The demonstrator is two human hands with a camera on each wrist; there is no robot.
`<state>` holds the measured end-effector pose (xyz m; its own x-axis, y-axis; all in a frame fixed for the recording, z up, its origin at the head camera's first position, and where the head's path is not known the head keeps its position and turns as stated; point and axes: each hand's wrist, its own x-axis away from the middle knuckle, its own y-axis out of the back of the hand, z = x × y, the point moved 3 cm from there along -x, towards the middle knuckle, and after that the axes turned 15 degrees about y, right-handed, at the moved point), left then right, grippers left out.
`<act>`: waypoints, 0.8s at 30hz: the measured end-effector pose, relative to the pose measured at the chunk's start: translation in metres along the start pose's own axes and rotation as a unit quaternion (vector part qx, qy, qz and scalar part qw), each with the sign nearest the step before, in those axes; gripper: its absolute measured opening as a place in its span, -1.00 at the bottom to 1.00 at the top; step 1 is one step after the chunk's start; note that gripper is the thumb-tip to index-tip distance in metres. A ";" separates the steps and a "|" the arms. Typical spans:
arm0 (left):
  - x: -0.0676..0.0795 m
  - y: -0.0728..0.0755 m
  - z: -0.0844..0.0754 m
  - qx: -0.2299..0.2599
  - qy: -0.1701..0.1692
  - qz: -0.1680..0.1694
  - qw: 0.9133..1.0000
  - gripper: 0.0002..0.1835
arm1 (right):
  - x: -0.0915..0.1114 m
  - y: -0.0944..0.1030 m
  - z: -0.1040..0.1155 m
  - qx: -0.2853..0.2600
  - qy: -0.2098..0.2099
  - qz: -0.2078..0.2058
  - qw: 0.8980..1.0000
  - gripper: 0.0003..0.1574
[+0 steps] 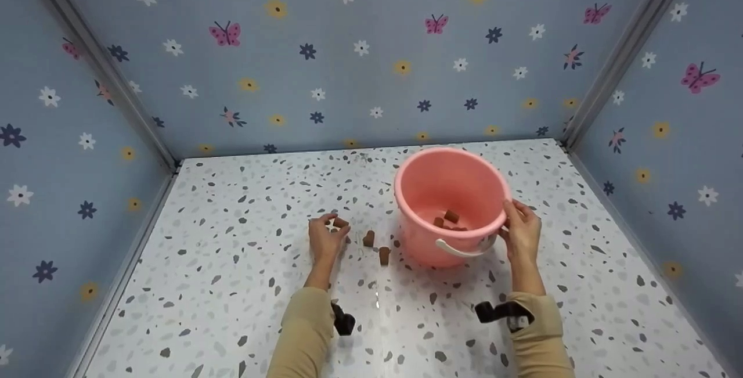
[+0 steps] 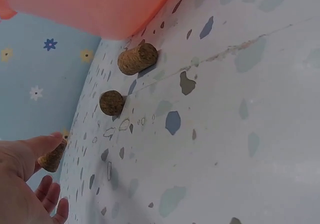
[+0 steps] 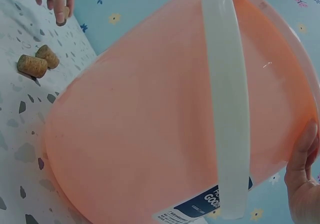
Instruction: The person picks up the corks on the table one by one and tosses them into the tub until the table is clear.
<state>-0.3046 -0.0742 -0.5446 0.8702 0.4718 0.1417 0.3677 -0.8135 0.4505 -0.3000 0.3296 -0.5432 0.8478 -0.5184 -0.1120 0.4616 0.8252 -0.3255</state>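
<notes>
My left hand (image 1: 326,238) pinches a cork (image 1: 341,223) between thumb and fingers, close over the speckled surface. The same cork (image 2: 52,157) shows at the thumb in the left wrist view. To the right of that hand, two more corks stand near each other, a nearer cork (image 1: 384,255) and a farther cork (image 1: 368,238). With thumb and fingers, my right hand (image 1: 522,230) grips the rim of a pink bucket (image 1: 418,238) on its right side. Several corks (image 1: 451,216) lie at the bottom of the bucket.
A white handle (image 1: 464,252) hangs down the bucket's near side, beside a printed label (image 3: 192,204). The speckled white tabletop (image 1: 232,285) meets a blue flowered wall (image 1: 325,76) at the back, with similar panels at left and right.
</notes>
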 end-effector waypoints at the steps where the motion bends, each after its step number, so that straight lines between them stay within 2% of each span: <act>1: 0.001 0.000 -0.002 0.005 -0.003 0.000 1.000 -0.67 | 0.000 0.000 -0.001 0.001 0.000 -0.001 1.000 -0.36; 4: 0.003 0.002 -0.007 0.021 -0.025 -0.007 0.999 -0.64 | -0.001 0.000 -0.002 0.015 0.002 -0.008 1.000 -0.35; 7: 0.007 0.004 -0.014 0.041 -0.058 -0.011 0.997 -0.65 | 0.000 -0.001 -0.001 0.005 0.004 0.000 1.000 -0.33; 10: 0.012 0.006 -0.023 0.067 -0.080 -0.002 0.995 -0.65 | -0.006 0.004 -0.012 0.013 0.013 0.002 1.000 -0.29; 15: 0.021 0.008 -0.037 0.095 -0.083 0.024 0.992 -0.62 | -0.029 0.019 -0.049 0.033 0.049 -0.016 0.998 -0.21; 18: 0.026 0.009 -0.044 0.106 -0.079 0.037 0.990 -0.62 | -0.036 0.023 -0.062 0.027 0.065 -0.031 0.997 -0.21; 22: 0.033 0.010 -0.053 0.124 -0.087 0.053 0.987 -0.63 | -0.034 0.021 -0.058 0.018 0.058 -0.023 0.998 -0.24; 24: 0.037 0.011 -0.059 0.129 -0.101 0.057 0.985 -0.63 | -0.024 0.015 -0.042 0.012 0.040 -0.013 0.999 -0.27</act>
<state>-0.2876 -0.0455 -0.4829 0.9487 0.3160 -0.0113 0.3117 -0.9289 0.2001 -0.3242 0.3447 -0.5849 0.8123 -0.5552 -0.1785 0.4903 0.8159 -0.3065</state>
